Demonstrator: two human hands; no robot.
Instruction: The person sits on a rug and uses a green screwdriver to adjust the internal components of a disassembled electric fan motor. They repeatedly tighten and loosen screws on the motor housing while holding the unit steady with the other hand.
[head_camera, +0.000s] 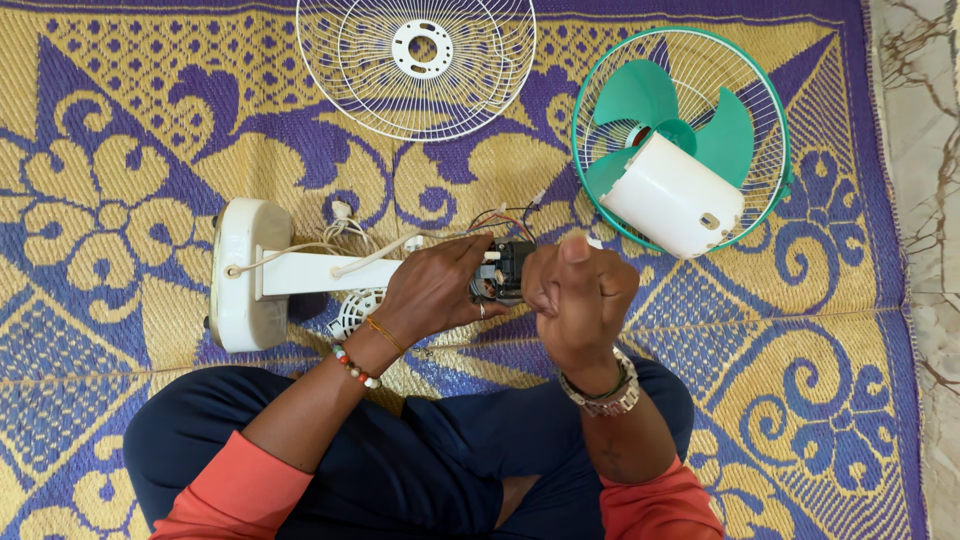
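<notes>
Both hands are on the fan motor (503, 270) at the stand's (300, 272) top: left hand (432, 290) wrapped around it, right hand (578, 288) fisted, can't tell what's inside. Those thin wires (495, 215) could probably snap if the motor gets twisted or yanked.

The motor (503, 272) sits mid-mat (120, 130) between the two hands, left hand (435, 290) on its left side, right hand (580, 295) on its right, just above the crossed legs (420, 460). The fan stand (255, 275) lies left of the motor, wires (500, 215) running just behind it. A loose grille (416, 65) lies farther back, and right of it a second grille (680, 135) holds the blade (650, 110), with a housing (672, 196) resting on top.
</notes>
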